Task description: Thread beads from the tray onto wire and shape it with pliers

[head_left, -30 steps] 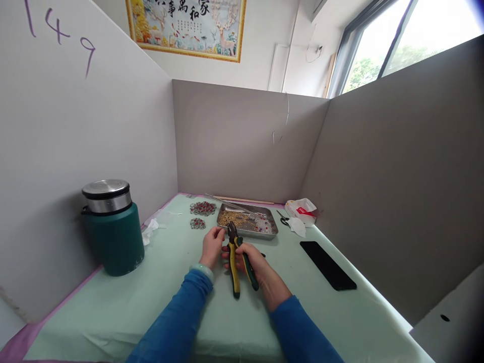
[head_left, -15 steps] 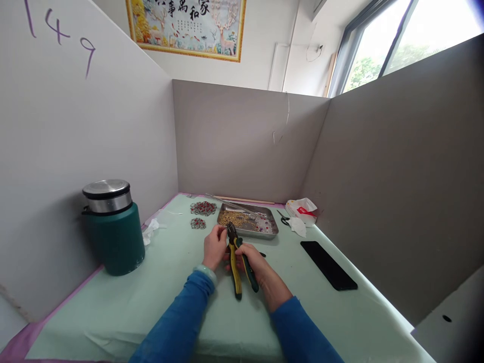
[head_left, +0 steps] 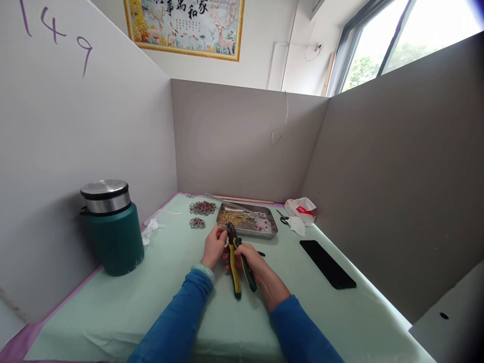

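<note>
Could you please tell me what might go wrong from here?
The left hand pinches close to the jaws of the pliers, so a fingertip might get nipped. The pliers are near the metal tray, so a knock could scatter its gold-coloured beads.

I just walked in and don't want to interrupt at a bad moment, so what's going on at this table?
A person holds yellow-and-green pliers in the right hand, handles apart. The left hand is close beside the pliers' jaws; anything between its fingers is too small to make out. Just beyond is a metal tray of small gold-coloured and other pieces, with a larger pile and a smaller pile of red-and-silver pieces to its left.
</note>
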### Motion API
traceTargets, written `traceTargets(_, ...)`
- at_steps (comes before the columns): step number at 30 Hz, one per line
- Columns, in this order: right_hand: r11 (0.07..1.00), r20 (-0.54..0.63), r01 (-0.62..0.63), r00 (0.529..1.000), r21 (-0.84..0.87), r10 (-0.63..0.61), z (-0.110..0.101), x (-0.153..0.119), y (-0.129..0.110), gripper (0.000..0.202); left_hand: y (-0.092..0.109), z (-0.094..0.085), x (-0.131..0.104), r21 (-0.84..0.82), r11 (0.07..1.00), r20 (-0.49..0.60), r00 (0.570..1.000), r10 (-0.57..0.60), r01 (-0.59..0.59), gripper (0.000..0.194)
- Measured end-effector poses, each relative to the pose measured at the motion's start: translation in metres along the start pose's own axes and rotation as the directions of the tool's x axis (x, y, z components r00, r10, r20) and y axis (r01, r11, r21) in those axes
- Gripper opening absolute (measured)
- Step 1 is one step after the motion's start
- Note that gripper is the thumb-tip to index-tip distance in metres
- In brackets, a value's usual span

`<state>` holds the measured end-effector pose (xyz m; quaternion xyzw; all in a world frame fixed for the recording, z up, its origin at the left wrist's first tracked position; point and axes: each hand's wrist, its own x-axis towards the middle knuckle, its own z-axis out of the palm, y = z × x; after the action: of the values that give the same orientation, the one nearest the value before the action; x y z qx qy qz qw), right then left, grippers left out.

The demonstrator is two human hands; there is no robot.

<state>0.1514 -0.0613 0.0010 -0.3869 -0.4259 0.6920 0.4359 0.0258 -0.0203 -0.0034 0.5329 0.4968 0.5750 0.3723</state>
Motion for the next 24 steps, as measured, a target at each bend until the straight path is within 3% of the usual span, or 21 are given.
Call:
traceTargets(7,0.999,0.037,-0.007,0.999,-0.054,0.009,0.005,-0.009,-0.005,0.037,0.004,-0.003,-0.002,-0.240,0.953,0.124,0.979,-0.159,0.185,0.019)
traceTargets(13,0.989,0.025,-0.002,1.000,-0.148,0.006,0.004,-0.009,-0.003,0.035,0.005,-0.004,-0.003,-0.264,0.941,0.132,0.974,-0.184,0.214,0.023)
traceTargets(24,0.962,0.024,0.046,0.999,-0.268,-0.041,0.008,-0.013,-0.003,0.033,0.009,-0.011,-0.002,-0.291,0.881,0.278,0.914,-0.296,0.374,0.022)
